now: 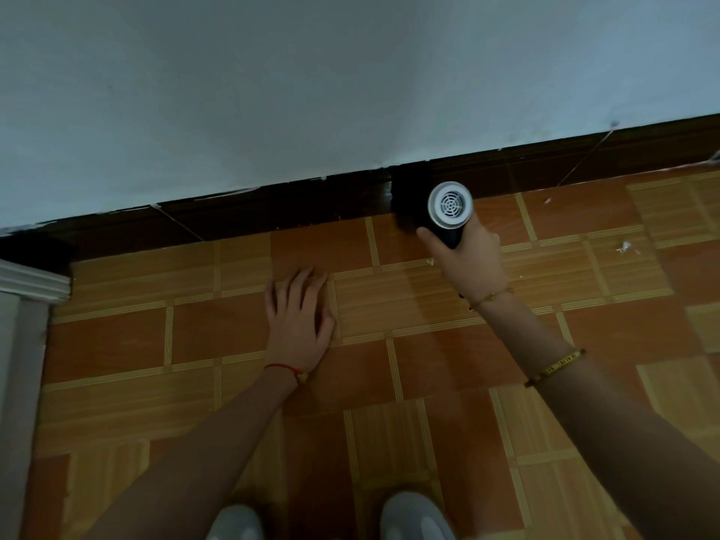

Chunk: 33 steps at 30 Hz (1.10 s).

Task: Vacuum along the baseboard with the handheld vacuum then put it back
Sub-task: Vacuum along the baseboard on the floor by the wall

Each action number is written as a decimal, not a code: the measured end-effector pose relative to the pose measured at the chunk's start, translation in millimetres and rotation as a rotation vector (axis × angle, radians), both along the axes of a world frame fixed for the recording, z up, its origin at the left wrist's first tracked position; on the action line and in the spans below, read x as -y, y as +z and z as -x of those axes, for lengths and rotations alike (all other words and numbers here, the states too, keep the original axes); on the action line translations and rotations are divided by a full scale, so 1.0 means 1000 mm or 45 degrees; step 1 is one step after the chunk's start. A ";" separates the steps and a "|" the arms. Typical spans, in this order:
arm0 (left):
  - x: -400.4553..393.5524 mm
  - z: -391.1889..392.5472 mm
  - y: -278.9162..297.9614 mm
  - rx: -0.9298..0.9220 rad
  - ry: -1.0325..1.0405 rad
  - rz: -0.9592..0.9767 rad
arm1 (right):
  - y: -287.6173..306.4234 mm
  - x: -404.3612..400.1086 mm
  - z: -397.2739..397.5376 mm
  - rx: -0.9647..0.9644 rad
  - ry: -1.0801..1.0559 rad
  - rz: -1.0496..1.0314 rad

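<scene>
A dark handheld vacuum (448,212) with a round white vented rear cap points at the dark brown baseboard (272,206), its front end black against the board and hard to make out. My right hand (465,259) grips its body from below. My left hand (298,317) lies flat on the orange tiled floor (233,337), fingers spread, a little short of the baseboard and left of the vacuum.
A pale wall (311,79) rises above the baseboard. A white door frame (27,305) stands at the left edge. White scraps (625,247) lie on the floor to the right. My two shoes (417,516) show at the bottom.
</scene>
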<state>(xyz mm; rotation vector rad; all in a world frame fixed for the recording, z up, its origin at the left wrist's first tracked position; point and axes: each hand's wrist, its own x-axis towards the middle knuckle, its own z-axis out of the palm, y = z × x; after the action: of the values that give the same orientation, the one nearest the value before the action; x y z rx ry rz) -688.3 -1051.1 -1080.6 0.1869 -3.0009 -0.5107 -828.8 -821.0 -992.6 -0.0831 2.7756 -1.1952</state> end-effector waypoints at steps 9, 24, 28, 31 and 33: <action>0.002 -0.001 0.001 -0.007 -0.029 -0.011 | 0.009 0.006 0.005 0.045 0.051 -0.033; 0.002 -0.002 -0.001 0.024 -0.015 -0.024 | 0.021 0.007 -0.015 0.101 0.205 -0.109; 0.000 -0.001 0.000 0.028 -0.013 -0.014 | 0.025 0.013 -0.038 0.218 0.315 -0.061; 0.000 -0.002 -0.001 0.012 0.004 -0.001 | 0.020 0.013 -0.052 0.325 0.317 0.123; -0.003 -0.001 -0.001 0.007 0.038 0.012 | 0.016 0.009 -0.052 0.298 0.282 0.134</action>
<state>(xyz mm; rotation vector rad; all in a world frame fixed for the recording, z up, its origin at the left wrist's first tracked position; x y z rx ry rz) -687.6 -1047.8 -1081.7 0.2319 -3.0005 -0.4938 -776.9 -829.7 -976.7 -0.2376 2.4304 -1.2078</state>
